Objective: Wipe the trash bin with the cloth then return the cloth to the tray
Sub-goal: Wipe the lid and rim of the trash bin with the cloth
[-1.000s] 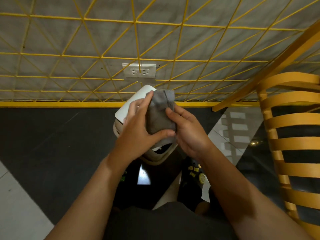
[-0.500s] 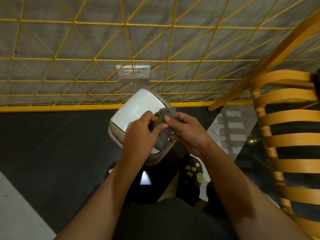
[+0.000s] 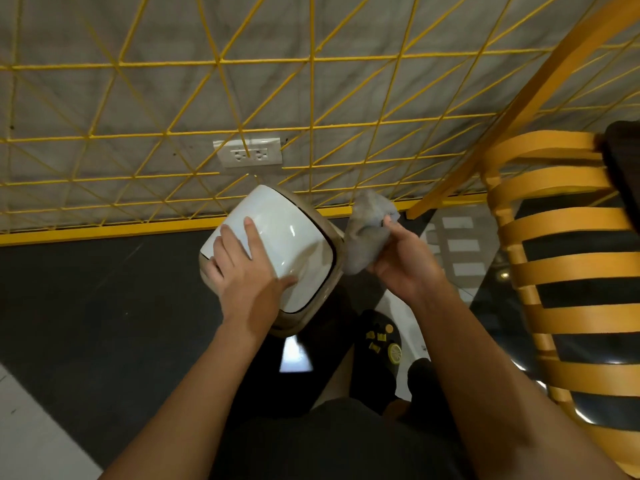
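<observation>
A small trash bin (image 3: 294, 233) with a glossy white lid and beige body stands on the dark floor by the wall. My left hand (image 3: 244, 271) lies flat on the lid's left part, fingers spread, holding nothing. A bunched grey cloth (image 3: 367, 233) hangs just to the right of the bin, beside its rim. My right hand (image 3: 403, 261) grips the cloth from the right. No tray is in view.
A yellow wire lattice (image 3: 311, 98) covers the grey wall, with a white double socket (image 3: 249, 153) behind it. A yellow slatted chair (image 3: 568, 244) stands at the right. My dark shoe (image 3: 381, 344) is below the bin. A pale floor tile (image 3: 31, 431) shows at bottom left.
Both hands held the cloth over the bin before. My left hand has let go and come down flat on the lid; my right hand has carried the cloth off to the right.
</observation>
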